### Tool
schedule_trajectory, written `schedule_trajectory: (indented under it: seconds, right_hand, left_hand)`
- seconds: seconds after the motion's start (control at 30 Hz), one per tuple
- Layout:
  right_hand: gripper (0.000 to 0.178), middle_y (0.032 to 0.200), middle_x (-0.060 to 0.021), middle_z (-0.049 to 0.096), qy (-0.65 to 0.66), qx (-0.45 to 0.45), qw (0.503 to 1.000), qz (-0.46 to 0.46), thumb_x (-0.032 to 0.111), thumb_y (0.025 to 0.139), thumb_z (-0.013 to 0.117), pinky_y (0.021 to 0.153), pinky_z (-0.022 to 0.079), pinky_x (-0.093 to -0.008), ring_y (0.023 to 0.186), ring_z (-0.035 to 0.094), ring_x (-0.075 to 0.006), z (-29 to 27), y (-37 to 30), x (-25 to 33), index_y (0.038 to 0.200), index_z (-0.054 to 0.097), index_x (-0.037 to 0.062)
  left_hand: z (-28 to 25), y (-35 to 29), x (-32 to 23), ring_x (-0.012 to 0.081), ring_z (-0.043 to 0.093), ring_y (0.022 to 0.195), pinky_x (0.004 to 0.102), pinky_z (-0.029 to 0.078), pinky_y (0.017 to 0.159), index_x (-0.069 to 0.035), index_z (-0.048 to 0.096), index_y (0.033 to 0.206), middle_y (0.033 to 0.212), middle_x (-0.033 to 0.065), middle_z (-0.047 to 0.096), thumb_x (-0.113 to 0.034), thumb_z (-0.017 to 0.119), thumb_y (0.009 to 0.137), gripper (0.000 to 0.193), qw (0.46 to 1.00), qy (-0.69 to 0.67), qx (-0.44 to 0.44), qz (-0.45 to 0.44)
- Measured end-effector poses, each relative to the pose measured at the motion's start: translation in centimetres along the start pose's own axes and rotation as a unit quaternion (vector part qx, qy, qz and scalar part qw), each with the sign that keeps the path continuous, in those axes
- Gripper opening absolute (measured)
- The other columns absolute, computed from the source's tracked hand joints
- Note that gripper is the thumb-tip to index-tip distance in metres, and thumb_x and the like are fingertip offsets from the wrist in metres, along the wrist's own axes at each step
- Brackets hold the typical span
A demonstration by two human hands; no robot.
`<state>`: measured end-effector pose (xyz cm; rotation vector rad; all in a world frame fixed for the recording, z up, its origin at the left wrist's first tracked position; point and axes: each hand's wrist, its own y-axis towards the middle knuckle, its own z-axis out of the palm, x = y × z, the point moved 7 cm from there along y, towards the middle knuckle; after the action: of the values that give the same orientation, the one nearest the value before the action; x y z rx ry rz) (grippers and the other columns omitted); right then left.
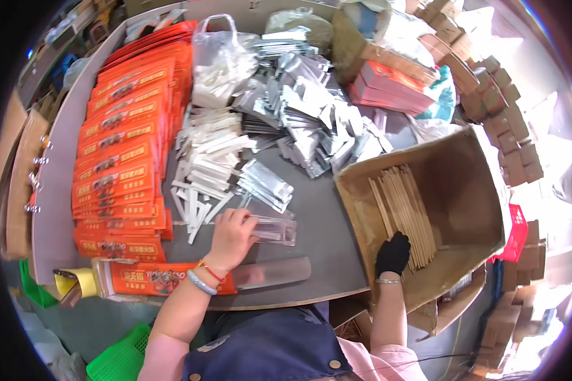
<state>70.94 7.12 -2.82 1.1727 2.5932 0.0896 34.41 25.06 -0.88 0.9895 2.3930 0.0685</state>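
Observation:
My left hand [234, 232], bare with a red cord and a light bangle at the wrist, curls its fingers over the end of a small stack of clear plastic packets [278, 230] on the grey table. Black-gloved, my right hand [394, 254] reaches into an open cardboard box [470, 184] and closes on the near left of a row of wooden chopsticks [407, 209]; its fingertips are partly hidden. Below my left forearm lies a red printed sleeve [146, 278], with a clear plastic strip [273, 273] beside it at the table's front edge.
Overlapping red printed sleeves [117, 152] fill the table's left side. White paper-wrapped strips [210, 152] and silvery packets [311, 108] are heaped centrally. Red packs [391, 89] sit behind the box. A green basket [121, 355] stands below; cartons [505, 114] stack at right.

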Motion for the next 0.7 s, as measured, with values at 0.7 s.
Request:
schedule_trajectory:
  seconds: [0.7]
  right_hand:
    - [0.020, 0.074, -0.0111, 0.059, 0.251, 0.175, 0.838, -0.452, 0.020, 0.086, 0.066, 0.062, 0.047, -0.0440, 0.072, 0.060, -0.0316, -7.8, -9.3, 11.7, 0.105, 0.071, 0.0192]
  left_hand:
    - [-4.1, -9.9, -0.8, 0.0309, 0.050, 0.111, 0.0435, 0.041, 0.097, -0.006, 0.064, 0.115, 0.114, 0.0092, 0.060, -0.023, 0.088, 0.057, 0.065, 0.993, -0.041, 0.084, -0.070]
